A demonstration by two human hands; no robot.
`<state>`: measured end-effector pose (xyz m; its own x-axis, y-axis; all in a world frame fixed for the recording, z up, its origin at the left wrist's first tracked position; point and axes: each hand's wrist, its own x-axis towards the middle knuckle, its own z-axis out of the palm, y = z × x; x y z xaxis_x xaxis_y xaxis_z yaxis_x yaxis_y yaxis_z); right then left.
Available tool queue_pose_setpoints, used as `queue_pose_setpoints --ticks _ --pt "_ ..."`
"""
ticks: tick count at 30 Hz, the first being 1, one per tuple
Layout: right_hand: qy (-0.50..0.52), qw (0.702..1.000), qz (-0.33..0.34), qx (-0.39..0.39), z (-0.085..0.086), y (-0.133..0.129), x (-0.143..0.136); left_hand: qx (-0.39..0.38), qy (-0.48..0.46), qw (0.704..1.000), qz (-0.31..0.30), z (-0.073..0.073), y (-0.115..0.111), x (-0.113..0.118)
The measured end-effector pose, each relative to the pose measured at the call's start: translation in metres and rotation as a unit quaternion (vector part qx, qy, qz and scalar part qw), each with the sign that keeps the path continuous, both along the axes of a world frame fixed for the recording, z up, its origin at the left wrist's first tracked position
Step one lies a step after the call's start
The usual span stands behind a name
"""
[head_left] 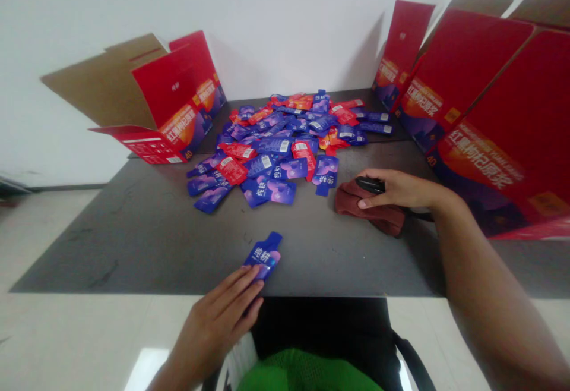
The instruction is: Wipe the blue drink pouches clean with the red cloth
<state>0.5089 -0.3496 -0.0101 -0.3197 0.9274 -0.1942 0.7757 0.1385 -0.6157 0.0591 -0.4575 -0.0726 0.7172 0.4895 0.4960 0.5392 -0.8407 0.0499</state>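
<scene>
Near the front edge of the table, my left hand (227,311) holds a small blue spouted pouch (262,255) with white characters. The fingers lie together over its lower end, and its narrow top points away from me. My right hand (392,189) is closed around a smooth black object (370,185) whose kind I cannot make out. Beneath that hand lies a bunched brown cloth (356,204), touched by the thumb. Beyond both hands spreads a loose pile of blue and red pouches (276,146); one blue pouch (326,171) lies close to the cloth.
An open red carton (171,103) stands at the back left of the grey table (146,230). More open red cartons (485,117) line the right side, close to my right forearm. A white wall (289,22) rises behind the pile.
</scene>
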Motion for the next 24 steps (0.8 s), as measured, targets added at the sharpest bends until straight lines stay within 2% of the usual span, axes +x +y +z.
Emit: queue_pose_setpoints --ticks 4,7,10,13,16,19,21,24 --pt "-0.011 0.997 -0.007 0.079 -0.014 0.009 0.012 0.024 0.015 0.998 -0.059 0.002 -0.018 0.05" --pt "-0.037 0.987 -0.018 0.155 -0.026 0.016 0.019 -0.009 0.027 0.998 -0.048 0.0 -0.017 0.086" --pt "-0.075 0.971 -0.035 0.226 -0.027 0.015 0.016 -0.034 0.032 0.998 -0.03 -0.001 -0.007 0.11" --pt "-0.093 0.961 -0.074 0.251 -0.02 -0.003 0.0 -0.038 0.042 0.998 -0.039 -0.001 0.0 0.118" --pt "-0.101 0.967 -0.067 0.223 -0.019 -0.032 -0.02 -0.041 0.041 0.998 -0.035 -0.003 0.0 0.118" --pt "-0.134 0.959 -0.023 0.25 -0.029 -0.057 -0.033 -0.067 0.025 0.997 -0.009 -0.008 -0.004 0.117" --pt "-0.148 0.948 -0.008 0.28 -0.038 -0.063 -0.033 -0.08 0.02 0.997 -0.002 -0.011 -0.006 0.117" --pt "-0.159 0.944 -0.035 0.287 -0.047 -0.06 -0.026 -0.082 0.023 0.996 0.004 -0.013 -0.007 0.118"
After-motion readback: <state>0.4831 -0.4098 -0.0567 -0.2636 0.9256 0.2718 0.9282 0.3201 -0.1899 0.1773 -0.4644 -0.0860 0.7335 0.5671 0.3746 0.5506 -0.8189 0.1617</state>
